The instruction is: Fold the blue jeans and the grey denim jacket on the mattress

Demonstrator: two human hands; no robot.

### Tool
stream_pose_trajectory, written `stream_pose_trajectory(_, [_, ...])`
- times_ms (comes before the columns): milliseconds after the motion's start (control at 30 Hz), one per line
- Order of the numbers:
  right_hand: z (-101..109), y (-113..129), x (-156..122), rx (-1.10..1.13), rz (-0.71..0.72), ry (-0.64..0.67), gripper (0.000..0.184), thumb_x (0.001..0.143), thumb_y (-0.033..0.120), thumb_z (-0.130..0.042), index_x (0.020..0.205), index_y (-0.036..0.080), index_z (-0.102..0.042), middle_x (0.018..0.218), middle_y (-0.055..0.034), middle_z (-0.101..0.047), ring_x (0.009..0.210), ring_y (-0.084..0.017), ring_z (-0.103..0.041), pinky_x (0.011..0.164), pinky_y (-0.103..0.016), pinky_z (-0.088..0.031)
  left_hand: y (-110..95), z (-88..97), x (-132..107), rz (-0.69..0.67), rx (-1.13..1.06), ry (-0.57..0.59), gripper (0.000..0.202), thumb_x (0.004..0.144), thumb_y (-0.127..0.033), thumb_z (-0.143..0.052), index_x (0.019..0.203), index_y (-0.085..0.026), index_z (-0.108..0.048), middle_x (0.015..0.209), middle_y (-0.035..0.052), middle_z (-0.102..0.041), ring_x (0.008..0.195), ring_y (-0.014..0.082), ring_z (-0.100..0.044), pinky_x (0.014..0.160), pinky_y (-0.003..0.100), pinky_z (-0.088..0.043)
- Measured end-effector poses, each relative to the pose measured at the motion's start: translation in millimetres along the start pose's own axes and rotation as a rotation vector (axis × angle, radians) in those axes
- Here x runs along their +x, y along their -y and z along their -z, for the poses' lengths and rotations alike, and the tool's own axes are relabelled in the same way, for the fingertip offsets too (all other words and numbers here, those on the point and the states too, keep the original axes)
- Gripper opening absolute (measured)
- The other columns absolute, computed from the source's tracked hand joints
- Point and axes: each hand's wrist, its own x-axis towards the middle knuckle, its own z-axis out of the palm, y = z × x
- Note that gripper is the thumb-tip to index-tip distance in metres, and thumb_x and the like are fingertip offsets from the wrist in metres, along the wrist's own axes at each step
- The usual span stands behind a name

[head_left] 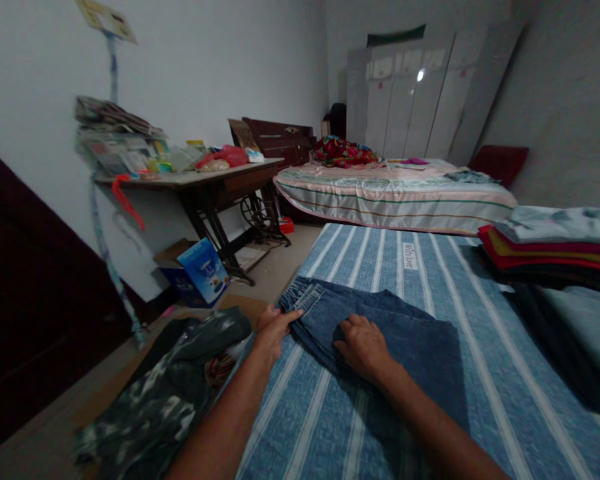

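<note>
head: right hand (pixel 364 345) on denim (pixel 423 347)

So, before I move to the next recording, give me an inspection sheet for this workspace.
Surface: blue-and-white striped bedding, mostly smooth where visible.
Job's things: folded denim garment with a gathered waistband, lying on the bedding.
Clutter: stacked folded clothes at right; camouflage-patterned clothing at lower left; blue box on the floor.
Grippers: bare hands; left hand at the waistband, grip unclear; right hand on the denim, fingers bent.
Cables: strip down the wall below the socket plate, possibly a wrapped cable.
Surroundings: laden table, second bed, pale wardrobe.
</note>
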Motion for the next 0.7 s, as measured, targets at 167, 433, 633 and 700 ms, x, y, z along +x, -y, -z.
stream_pose_trajectory(167, [-15,-5,6,0.025,-0.001,-0.009,0.059,0.088,0.043,-0.046,0.140,0.014,-0.040,0.146,-0.0186,-0.034,0.137,-0.032,-0.025,0.108,-0.044,-0.022,-13,0.1,5,0.178,-0.014,0.067,0.039,0.043,-0.020,-0.084,0.076,-0.015,-0.064,0.072,0.0034,-0.070,0.063,0.0165,-0.064,0.056,0.026,-0.048])
stream_pose_trajectory(433, [-10,-11,15,0.043,-0.037,0.095,0.080,0.084,0.055,-0.046,0.147,0.010,-0.025,0.153,-0.0216,-0.018,0.142,-0.034,-0.010,0.110,-0.047,-0.017,-17,-14.4,-3,0.190,-0.096,0.130,0.035,0.043,-0.020,-0.083,0.075,-0.013,-0.069,0.071,0.0073,-0.073,0.061,0.0205,-0.066,0.054,0.029,-0.052])
stream_pose_trajectory(633, [2,-21,29,0.042,-0.038,0.184,0.101,0.074,0.070,-0.051,0.148,0.009,-0.021,0.154,-0.0224,-0.015,0.142,-0.036,-0.008,0.110,-0.048,-0.016,-10,-16.1,1,0.143,-0.143,0.100,0.032,0.044,-0.015,-0.079,0.073,-0.014,-0.067,0.068,0.0050,-0.072,0.060,0.0211,-0.067,0.055,0.030,-0.053])
stream_pose_trajectory(700, [0,-23,30,0.042,-0.047,0.188,0.102,0.073,0.072,-0.050,0.149,0.010,-0.020,0.154,-0.0219,-0.013,0.142,-0.035,-0.007,0.110,-0.048,-0.014,-7,-17.8,2,0.100,-0.163,0.106,0.034,0.044,-0.014,-0.079,0.075,-0.014,-0.066,0.070,0.0047,-0.073,0.062,0.0212,-0.068,0.059,0.031,-0.054])
